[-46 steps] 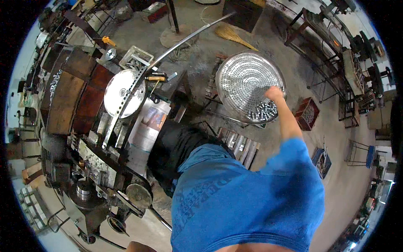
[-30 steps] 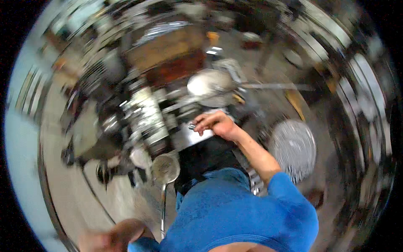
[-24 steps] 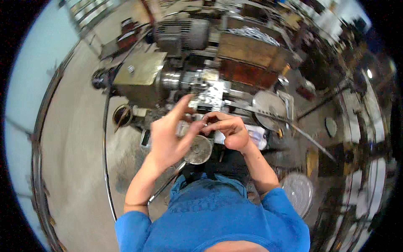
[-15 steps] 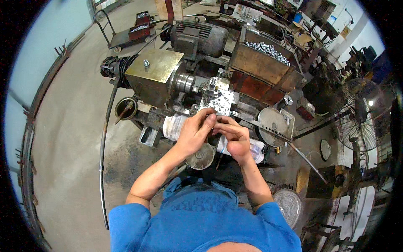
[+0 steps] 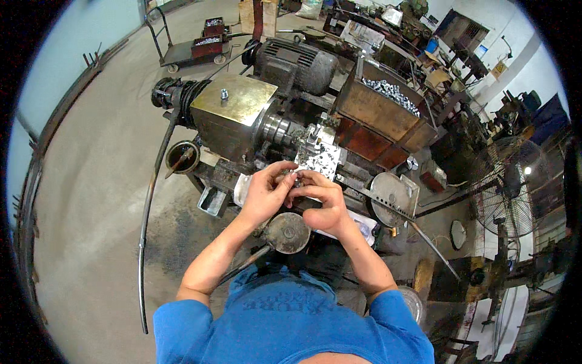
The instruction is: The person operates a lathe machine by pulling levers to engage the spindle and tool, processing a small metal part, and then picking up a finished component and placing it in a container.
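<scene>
My left hand (image 5: pixel 264 193) and my right hand (image 5: pixel 325 207) meet over the front of a lathe-like machine. Between their fingertips is a small metal part (image 5: pixel 296 180), mostly covered by the fingers, so its exact kind cannot be made out. The left thumb and fingers pinch it from one side; the right fingers curl round it from the other. Just beyond the hands lies a bright metal plate (image 5: pixel 321 159) strewn with dark chips. The round steel chuck (image 5: pixel 277 129) sits to the far left of that plate. Below the hands is a round grey disc (image 5: pixel 289 233) on a bar.
A box housing with a brass-coloured lid (image 5: pixel 242 100) carries a small metal piece (image 5: pixel 224 94). Behind it stands a ribbed motor (image 5: pixel 294 64). A rusty bin (image 5: pixel 370 112) at right holds many shiny parts. Long rods (image 5: pixel 143 255) jut out, and a caged fan (image 5: pixel 506 188) stands far right.
Both hands have shifted slightly left in the picture, and the fingers have changed their hold around the small part. The whole view has tilted a little, showing more of the far side.
</scene>
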A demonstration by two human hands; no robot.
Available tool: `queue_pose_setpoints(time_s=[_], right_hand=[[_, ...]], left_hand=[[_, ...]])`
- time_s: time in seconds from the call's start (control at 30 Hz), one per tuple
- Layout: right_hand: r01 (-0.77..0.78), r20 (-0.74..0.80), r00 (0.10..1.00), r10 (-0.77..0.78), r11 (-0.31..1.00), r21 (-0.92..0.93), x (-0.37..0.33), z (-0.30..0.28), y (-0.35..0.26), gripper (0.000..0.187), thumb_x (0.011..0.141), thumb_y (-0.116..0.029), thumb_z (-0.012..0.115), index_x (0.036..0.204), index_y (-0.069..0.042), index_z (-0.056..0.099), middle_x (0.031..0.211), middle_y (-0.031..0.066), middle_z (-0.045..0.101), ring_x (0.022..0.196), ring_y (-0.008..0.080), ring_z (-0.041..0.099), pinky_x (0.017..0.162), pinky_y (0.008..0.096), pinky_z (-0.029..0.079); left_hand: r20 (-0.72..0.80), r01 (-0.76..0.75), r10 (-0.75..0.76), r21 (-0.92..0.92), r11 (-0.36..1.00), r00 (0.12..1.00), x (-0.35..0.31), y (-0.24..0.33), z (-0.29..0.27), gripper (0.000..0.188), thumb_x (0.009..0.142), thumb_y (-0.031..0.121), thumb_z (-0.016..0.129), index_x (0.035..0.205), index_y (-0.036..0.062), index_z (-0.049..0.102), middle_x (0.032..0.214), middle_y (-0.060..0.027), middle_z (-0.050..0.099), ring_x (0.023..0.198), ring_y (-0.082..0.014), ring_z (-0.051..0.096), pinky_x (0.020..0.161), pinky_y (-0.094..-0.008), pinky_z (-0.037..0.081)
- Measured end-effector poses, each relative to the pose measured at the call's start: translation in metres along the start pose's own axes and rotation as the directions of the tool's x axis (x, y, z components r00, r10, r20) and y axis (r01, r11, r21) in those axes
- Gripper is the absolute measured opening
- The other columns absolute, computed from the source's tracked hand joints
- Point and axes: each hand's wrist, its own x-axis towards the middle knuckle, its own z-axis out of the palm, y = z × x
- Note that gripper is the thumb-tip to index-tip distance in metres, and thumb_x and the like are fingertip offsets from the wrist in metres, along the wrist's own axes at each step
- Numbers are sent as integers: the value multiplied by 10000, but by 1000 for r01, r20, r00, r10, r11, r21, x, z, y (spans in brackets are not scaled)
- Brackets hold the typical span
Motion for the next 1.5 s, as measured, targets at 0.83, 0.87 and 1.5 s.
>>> queue_pose_setpoints(time_s=[0.83,0.87,1.5], right_hand=[[-7,178,963,200,682,-731,121,2,107,227,521,-148,580,625,51,609,735,237,594,799,371,567,773,391,477],[0,180,963,202,666,-746,121,2,110,266,522,-164,593,644,73,607,744,260,592,773,393,577,747,401,485],[-299,-88,944,317,714,-633,122,2,70,206,541,-150,595,709,-37,632,1031,186,553,910,371,567,791,413,471]], left_hand=[[-556,530,30,806,263,831,-153,-23,-255,560,719,169,669,1210,21,444,726,-172,597,677,-327,592,611,-399,456],[-567,535,38,796,282,823,-151,-25,-254,563,716,170,674,1206,15,444,721,-171,595,675,-326,592,609,-398,456],[-516,587,294,763,-270,805,-106,-19,-434,210,698,69,566,902,37,608,788,-151,620,755,-332,603,666,-418,476]])
